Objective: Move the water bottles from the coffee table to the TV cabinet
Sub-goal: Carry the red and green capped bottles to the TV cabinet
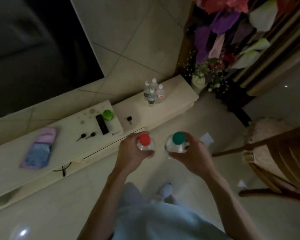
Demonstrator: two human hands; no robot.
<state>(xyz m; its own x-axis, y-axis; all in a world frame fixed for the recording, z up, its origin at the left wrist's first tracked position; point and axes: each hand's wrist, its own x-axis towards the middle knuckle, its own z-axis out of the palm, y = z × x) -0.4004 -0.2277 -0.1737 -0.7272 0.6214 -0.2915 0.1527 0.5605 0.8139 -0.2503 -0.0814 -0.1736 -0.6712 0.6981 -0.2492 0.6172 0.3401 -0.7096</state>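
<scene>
My left hand (pixel 131 153) grips a clear water bottle with a red cap (pixel 145 140), seen from above. My right hand (pixel 192 153) grips a second clear bottle with a green cap (pixel 178 138). Both bottles are upright and held over the floor, just in front of the cream TV cabinet (pixel 173 108). Several water bottles (pixel 153 92) with white caps stand together on the cabinet's right section. The coffee table is out of view.
On the cabinet lie a black remote (pixel 102 124), a green round container (pixel 107 114), keys (pixel 129 119) and a purple packet (pixel 39 149). A dark TV screen (pixel 33 49) hangs above. A wooden chair (pixel 275 158) stands right; a flower vase (pixel 198 82) sits beyond the cabinet's end.
</scene>
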